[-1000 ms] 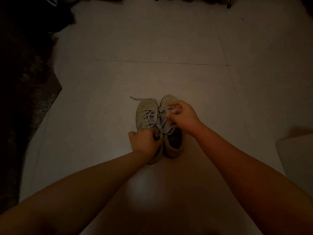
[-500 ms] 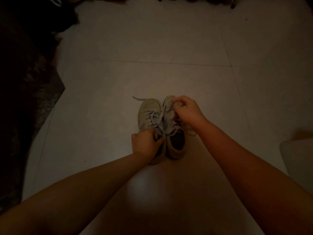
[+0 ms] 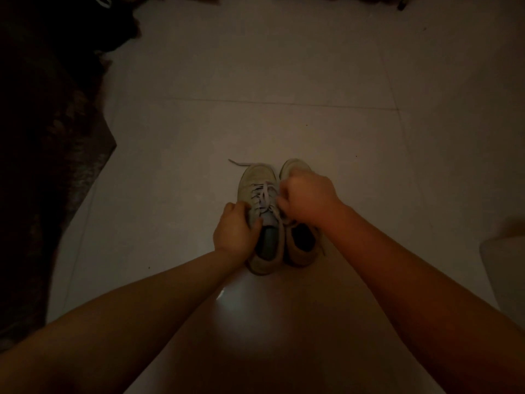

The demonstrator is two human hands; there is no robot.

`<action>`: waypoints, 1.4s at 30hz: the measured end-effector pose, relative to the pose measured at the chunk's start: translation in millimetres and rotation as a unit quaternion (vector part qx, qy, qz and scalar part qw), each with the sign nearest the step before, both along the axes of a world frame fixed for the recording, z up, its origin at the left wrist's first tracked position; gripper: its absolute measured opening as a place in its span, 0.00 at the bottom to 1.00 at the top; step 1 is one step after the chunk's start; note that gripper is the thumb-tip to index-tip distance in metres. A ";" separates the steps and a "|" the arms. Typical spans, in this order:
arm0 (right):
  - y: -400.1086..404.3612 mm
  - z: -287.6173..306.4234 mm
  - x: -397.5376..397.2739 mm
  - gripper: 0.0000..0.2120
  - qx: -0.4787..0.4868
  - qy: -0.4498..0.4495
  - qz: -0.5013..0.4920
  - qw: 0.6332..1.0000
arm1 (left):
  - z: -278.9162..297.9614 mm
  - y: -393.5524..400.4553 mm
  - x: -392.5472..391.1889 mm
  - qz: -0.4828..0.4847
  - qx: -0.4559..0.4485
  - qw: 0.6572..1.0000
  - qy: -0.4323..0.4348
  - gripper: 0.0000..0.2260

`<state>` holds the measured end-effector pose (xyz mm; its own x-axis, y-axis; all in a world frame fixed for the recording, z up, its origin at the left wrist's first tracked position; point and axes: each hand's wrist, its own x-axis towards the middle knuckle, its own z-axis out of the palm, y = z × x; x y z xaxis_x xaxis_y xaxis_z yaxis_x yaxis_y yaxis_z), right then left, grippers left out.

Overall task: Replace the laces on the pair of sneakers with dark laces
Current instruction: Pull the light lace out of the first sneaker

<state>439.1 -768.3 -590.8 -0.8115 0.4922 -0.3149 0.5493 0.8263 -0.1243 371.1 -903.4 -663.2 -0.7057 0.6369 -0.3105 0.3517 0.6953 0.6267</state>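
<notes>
Sneakers sit side by side on the floor (image 3: pixel 284 66). My left hand (image 3: pixel 237 231) grips the left sneaker (image 3: pixel 260 180); my right hand (image 3: pixel 306 199) pinches the pale lace (image 3: pixel 262 194). Dim light could hide a snagged eyelet.

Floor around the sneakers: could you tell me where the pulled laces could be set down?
Bare tile lies beyond the toes and between the left sneaker and the dark rug. It is crowded where both hands work.
</notes>
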 end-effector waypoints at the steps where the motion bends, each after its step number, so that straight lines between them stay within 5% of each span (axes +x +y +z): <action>1: -4.8 -3.9 -3.7 0.13 -0.014 0.051 0.027 0.998 | 1.2 -0.2 -0.7 0.000 -0.002 1.000 0.002 0.17; 4: -18.5 -22.5 -16.2 0.13 -0.056 0.091 0.104 0.989 | 3.4 -2.1 -2.8 0.001 -0.013 1.000 0.014 0.14; 18: -29.4 -44.5 -20.3 0.05 0.080 -0.011 0.101 0.992 | 13.0 -6.3 -5.0 -0.034 -0.025 0.998 0.038 0.11; 21: -34.2 -37.4 -20.0 0.14 0.087 -0.001 0.061 0.994 | 13.0 -9.5 -3.2 -0.031 -0.025 0.999 0.032 0.10; 28: -17.5 -44.2 -7.4 0.12 -0.033 0.088 -0.148 0.985 | 16.2 -10.8 -2.7 -0.027 -0.012 0.999 0.018 0.11; 33: -19.5 -38.5 -12.7 0.16 -0.044 0.086 0.038 0.995 | 17.0 -10.7 -0.7 -0.053 -0.036 0.997 0.042 0.12; 37: -27.0 -45.5 -15.3 0.12 0.058 0.001 0.129 0.990 | 17.9 -10.5 -0.2 -0.058 -0.037 0.997 0.041 0.11; 40: -23.9 -50.8 -14.0 0.10 0.067 0.060 0.077 0.993 | 17.9 -10.7 -0.5 -0.050 -0.036 0.997 0.036 0.11; 42: -17.3 -50.4 -12.3 0.09 -0.018 0.136 -0.075 0.988 | 17.7 -11.0 -1.3 -0.045 -0.036 0.998 0.034 0.11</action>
